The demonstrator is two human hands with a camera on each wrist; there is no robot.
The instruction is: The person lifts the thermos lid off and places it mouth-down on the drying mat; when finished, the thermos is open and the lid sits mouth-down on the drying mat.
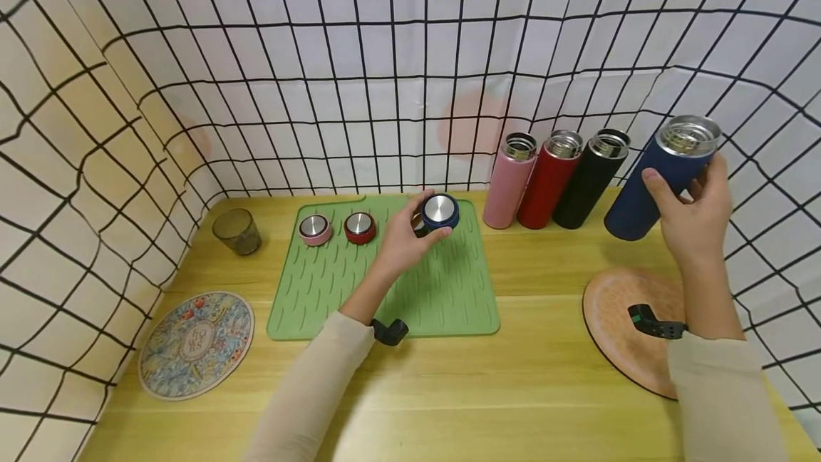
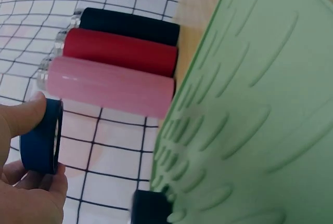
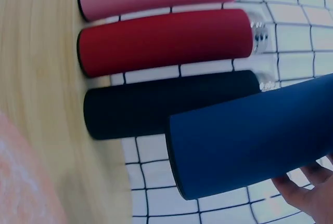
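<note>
My left hand (image 1: 405,237) pinches a blue bottle lid (image 1: 440,211) with a silver top, held above the green drying mat (image 1: 385,291). In the left wrist view the same lid (image 2: 41,138) sits between thumb and fingers. A dark bit below it is mostly hidden. My right hand (image 1: 699,216) grips a blue bottle (image 1: 654,187), lidless and tilted, its base off the table in the right wrist view. Left of that bottle stand a black bottle (image 1: 591,180), a red bottle (image 1: 550,180) and a pink bottle (image 1: 509,184), all with uncovered metal mouths.
On the mat lie a pink lid (image 1: 315,230) and a red lid (image 1: 360,228). A brown tinted glass (image 1: 237,232) stands left of it. A patterned round mat (image 1: 195,346) lies front left, an orange round mat (image 1: 618,326) front right. Gridded cloth (image 1: 385,91) hangs behind.
</note>
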